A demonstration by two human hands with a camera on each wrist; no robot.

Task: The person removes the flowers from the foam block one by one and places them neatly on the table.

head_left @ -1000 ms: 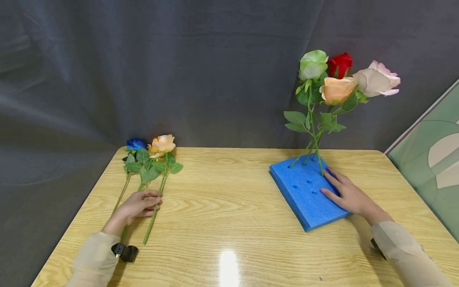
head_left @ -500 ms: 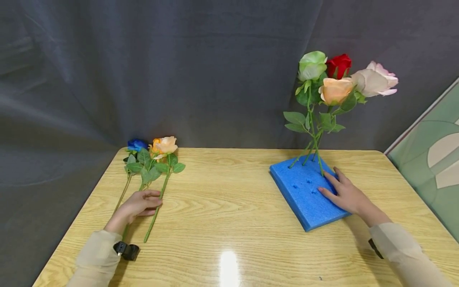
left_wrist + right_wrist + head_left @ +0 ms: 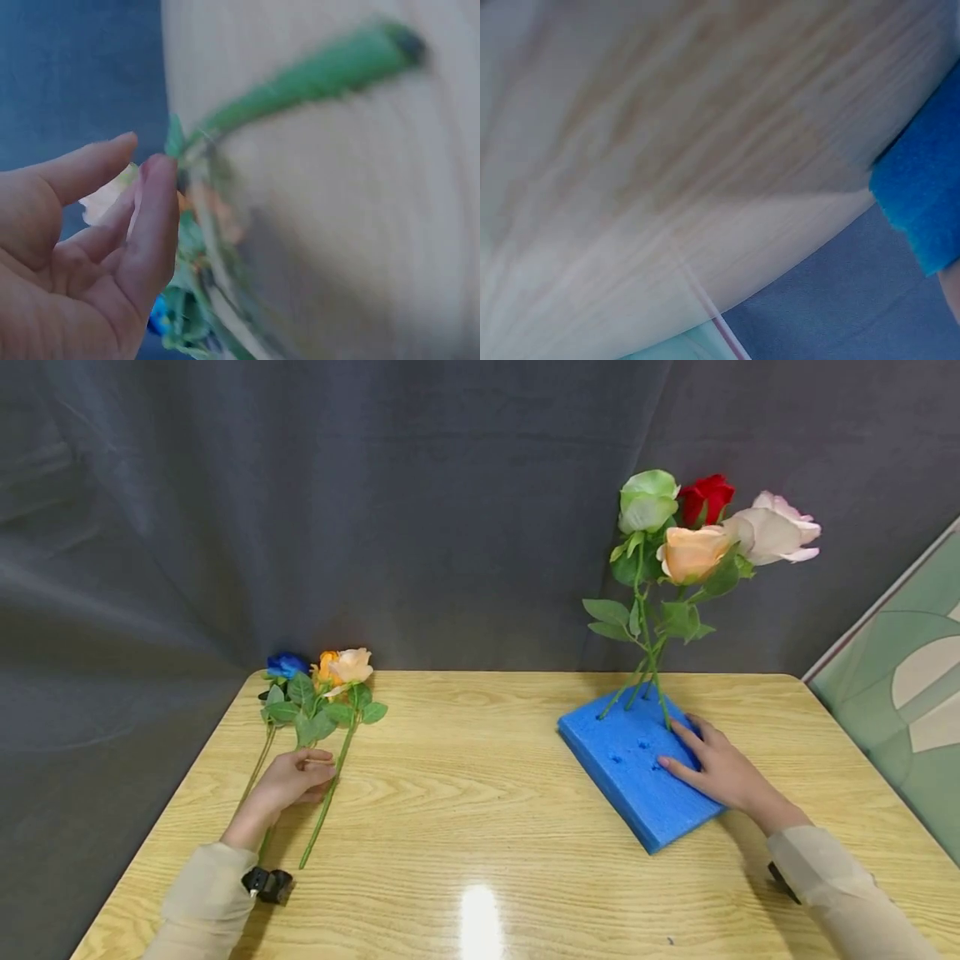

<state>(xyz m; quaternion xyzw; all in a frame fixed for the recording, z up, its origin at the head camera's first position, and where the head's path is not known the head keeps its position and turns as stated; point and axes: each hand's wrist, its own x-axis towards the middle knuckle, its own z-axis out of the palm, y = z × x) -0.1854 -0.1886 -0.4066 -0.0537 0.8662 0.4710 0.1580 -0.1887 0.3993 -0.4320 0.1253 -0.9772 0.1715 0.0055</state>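
My left hand is over the left side of the table, fingertips right beside the stem of a peach rose. In the left wrist view the thumb and fingers stand apart, and a green stem runs past the fingertips. An orange rose and a blue rose lie alongside. My right hand rests with spread fingers on the right edge of a blue foam block. Stuck in it stand a green-white rose, a red rose, a peach-orange rose and a pale pink rose.
Several small holes show in the foam's top. The wooden table spans both hands, with a dark grey curtain behind it. A green patterned panel leans at the right.
The lying peach rose has shifted slightly right and the left hand's fingers have drawn slightly back. The foam block has turned a little, and its standing roses have moved slightly left with the right hand.
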